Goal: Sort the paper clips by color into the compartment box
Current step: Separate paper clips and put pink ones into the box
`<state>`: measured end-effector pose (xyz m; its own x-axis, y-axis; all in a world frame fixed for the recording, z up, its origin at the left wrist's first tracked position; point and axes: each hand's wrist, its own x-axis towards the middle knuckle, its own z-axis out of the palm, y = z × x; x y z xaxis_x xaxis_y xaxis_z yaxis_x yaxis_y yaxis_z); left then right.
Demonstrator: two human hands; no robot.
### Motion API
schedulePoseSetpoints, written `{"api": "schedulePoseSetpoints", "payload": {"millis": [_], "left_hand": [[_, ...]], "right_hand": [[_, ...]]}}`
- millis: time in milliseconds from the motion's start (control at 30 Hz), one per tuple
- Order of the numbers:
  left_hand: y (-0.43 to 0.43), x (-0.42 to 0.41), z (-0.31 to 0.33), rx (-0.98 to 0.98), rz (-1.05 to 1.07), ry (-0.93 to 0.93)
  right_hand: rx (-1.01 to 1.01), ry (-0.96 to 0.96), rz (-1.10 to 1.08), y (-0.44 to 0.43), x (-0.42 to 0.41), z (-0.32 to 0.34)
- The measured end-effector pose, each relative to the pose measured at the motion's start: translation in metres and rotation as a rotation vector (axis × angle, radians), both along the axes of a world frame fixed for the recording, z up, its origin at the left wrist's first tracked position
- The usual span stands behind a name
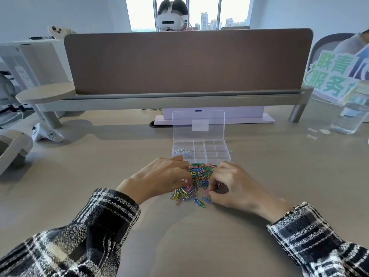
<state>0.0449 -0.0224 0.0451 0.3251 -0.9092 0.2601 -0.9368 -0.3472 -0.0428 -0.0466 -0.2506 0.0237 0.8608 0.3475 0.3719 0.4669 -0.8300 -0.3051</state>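
A person sorts a heap of coloured paper clips on a pale surface, both hands working the pile from either side. The right hand pinches what appears to be a pink clip between thumb and forefinger at the heap's near right edge, and a few darker clips seem to be gathered under its curled fingers. The left hand rests on the pile with its fingers bent down into the clips; whether it holds one cannot be told.

The clear compartment box stands just beyond the heap, its lid propped upright. Only the left-hand compartments hold anything, a small batch of silver clips; the middle and right compartments look bare.

The job appears to be in its early stage: one colour seems dealt with, while green, blue, yellow and pink clips lie mixed together on the surface, yet to be separated.
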Motion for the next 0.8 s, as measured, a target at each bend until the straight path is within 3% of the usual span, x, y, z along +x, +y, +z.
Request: {"api": "schedulePoseSetpoints", "payload": {"millis": [133, 367, 633, 733, 800], "left_hand": [[-0.001, -0.001, 0.0, -0.02, 0.048, 0.043], [-0.009, -0.009, 0.001, -0.275, 0.312, 0.482], [-0.022, -0.021, 0.017, -0.507, 0.423, 0.994], [-0.026, -0.023, 0.019, -0.532, 0.443, 1.05], [-0.028, -0.022, 0.017, -0.509, 0.451, 0.98]], "right_hand": [[0.218, -0.021, -0.077, -0.009, -0.008, -0.008], [0.47, 0.033, -0.118, -0.006, -0.011, -0.012], [0.684, 0.143, -0.188, -0.003, -0.014, -0.004], [0.729, 0.153, -0.194, -0.001, -0.011, -0.004], [0.742, 0.153, -0.197, 0.001, -0.008, -0.006]]}}
